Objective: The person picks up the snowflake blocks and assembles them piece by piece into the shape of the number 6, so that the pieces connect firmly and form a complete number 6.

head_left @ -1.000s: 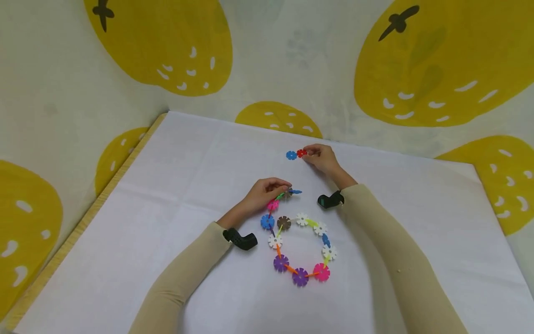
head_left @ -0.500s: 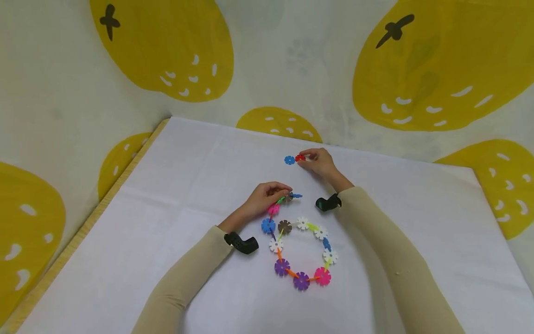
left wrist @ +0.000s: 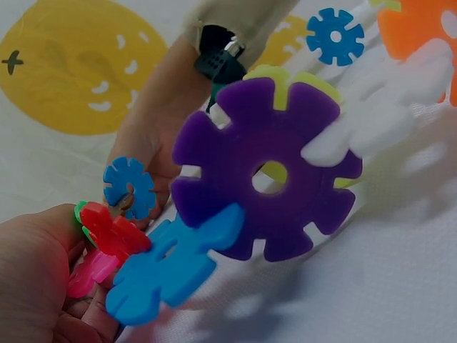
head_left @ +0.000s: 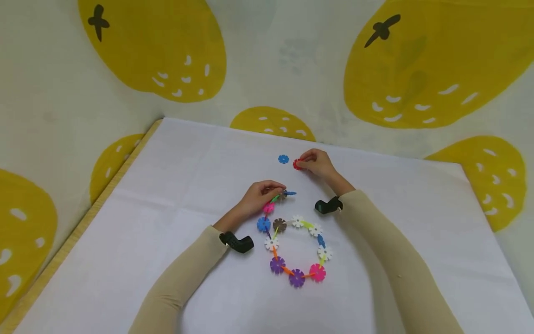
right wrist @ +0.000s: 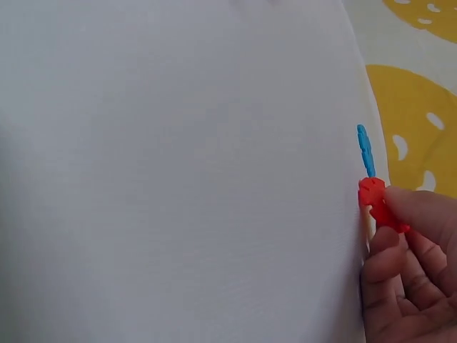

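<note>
My right hand (head_left: 318, 166) pinches a red snowflake disc (head_left: 297, 164) between thumb and fingers near the table's far edge. Just left of it lies a loose blue snowflake disc (head_left: 283, 159), seen nearly edge-on beyond the red one in the right wrist view. My left hand (head_left: 259, 197) grips the upper end of a chain of slotted discs, where a brown disc (head_left: 282, 196) and a blue end disc (head_left: 291, 193) stick out past the fingertips. From there the chain runs down and curls into a ring, with purple (head_left: 296, 278), pink (head_left: 317, 272) and white discs (head_left: 325, 253).
A white cloth (head_left: 187, 162) covers the table, whose wooden edge (head_left: 83, 222) shows at left. Behind stands a pale curtain (head_left: 283, 55) with yellow fruit prints. Black wrist cameras (head_left: 236, 242) sit on both forearms.
My right hand has drawn the red disc slightly back and tilted it, so a gap shows between it and the blue disc. The left hand keeps its grip on the chain.
</note>
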The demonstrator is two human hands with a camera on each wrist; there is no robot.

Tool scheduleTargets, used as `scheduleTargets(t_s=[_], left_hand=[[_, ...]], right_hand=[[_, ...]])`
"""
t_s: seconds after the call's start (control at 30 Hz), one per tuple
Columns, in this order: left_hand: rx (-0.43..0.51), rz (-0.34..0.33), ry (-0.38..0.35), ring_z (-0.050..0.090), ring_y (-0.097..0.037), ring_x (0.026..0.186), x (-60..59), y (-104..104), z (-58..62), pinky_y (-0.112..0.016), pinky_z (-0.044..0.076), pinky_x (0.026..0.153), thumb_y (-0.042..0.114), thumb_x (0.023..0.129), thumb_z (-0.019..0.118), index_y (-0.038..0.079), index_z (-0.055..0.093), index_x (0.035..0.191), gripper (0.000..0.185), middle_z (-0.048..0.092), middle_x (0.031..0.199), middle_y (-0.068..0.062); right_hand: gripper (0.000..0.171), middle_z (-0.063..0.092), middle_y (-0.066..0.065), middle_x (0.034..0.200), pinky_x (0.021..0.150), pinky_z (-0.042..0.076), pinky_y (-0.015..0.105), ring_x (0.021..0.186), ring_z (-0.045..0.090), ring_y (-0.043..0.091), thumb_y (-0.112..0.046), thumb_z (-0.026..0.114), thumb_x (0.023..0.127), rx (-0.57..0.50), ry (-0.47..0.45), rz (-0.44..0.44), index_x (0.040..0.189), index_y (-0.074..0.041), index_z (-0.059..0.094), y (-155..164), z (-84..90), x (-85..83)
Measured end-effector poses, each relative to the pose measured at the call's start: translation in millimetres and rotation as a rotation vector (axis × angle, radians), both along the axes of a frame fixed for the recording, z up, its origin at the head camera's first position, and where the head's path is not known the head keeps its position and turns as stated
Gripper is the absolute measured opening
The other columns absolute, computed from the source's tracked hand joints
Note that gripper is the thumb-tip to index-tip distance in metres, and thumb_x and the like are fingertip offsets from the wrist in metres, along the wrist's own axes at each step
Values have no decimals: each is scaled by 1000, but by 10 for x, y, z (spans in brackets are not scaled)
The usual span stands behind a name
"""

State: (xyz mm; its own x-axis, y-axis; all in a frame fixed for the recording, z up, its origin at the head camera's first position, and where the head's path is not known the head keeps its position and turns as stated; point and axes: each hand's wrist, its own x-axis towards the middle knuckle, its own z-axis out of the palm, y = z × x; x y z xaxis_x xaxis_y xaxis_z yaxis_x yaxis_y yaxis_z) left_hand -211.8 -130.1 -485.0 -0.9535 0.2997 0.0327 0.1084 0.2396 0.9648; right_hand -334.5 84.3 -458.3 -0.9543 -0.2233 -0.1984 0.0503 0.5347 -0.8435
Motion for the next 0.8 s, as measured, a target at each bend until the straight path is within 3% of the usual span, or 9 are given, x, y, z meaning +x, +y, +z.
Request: scheduleTargets(t_s=[0.37, 0.8], left_hand=[[10, 31, 3, 64, -17, 93, 9, -3, -31, -23, 49, 78, 18, 99, 59, 2, 67, 119, 27, 68, 117, -14], [22, 43, -14, 63, -10, 86, 5, 0, 29, -23, 49, 76, 20, 99, 60, 5, 69, 117, 25, 70, 114, -10]], right_hand=[[33, 67, 4, 89, 62, 50, 19, 68, 58, 13, -17, 69, 92, -120, -73, 73, 121, -2, 65, 116, -42, 187], [31, 70, 2, 86, 63, 51, 21, 64, 60, 12, -14, 67, 93, -225, -134, 179, 116, 6, 61, 290, -49, 382]])
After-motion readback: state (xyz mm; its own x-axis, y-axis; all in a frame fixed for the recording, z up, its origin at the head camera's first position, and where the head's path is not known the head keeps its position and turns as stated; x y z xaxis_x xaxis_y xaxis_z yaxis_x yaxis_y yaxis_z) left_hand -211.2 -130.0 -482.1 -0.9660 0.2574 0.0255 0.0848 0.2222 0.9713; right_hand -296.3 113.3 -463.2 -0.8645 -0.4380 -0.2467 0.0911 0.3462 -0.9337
